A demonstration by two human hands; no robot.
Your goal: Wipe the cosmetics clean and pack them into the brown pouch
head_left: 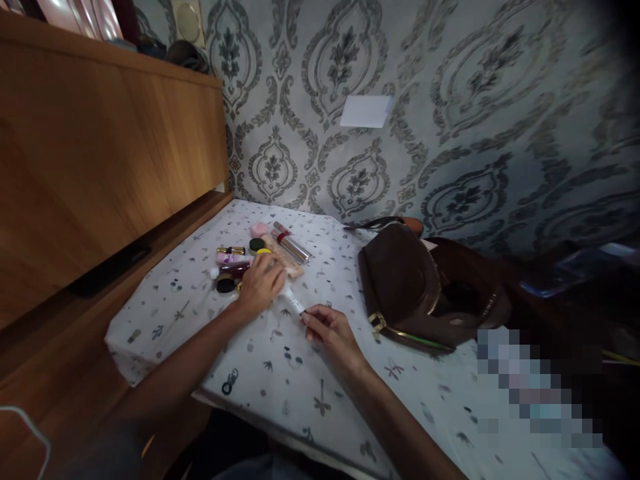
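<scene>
My right hand (333,333) is closed, thumb and fingers pinching the near end of a slim white tube (293,298). The tube points up and left, its far end close to my left hand (263,283). My left hand lies palm down over a small group of cosmetics, fingers loosely bent and apart, their tips partly hidden. Around it are a dark red bottle with a white cap (234,269), a black round lid (226,285), a dark green round lid (257,245), a pink round item (259,230), a gold-and-black tube (231,251) and a beige tube (294,269).
Silver tubes with a red band (295,245) lie behind the group. A dark brown handbag (400,287) stands to the right on the patterned white cloth (320,393). A wooden cabinet (115,147) borders the left side; patterned wallpaper (345,160) is behind.
</scene>
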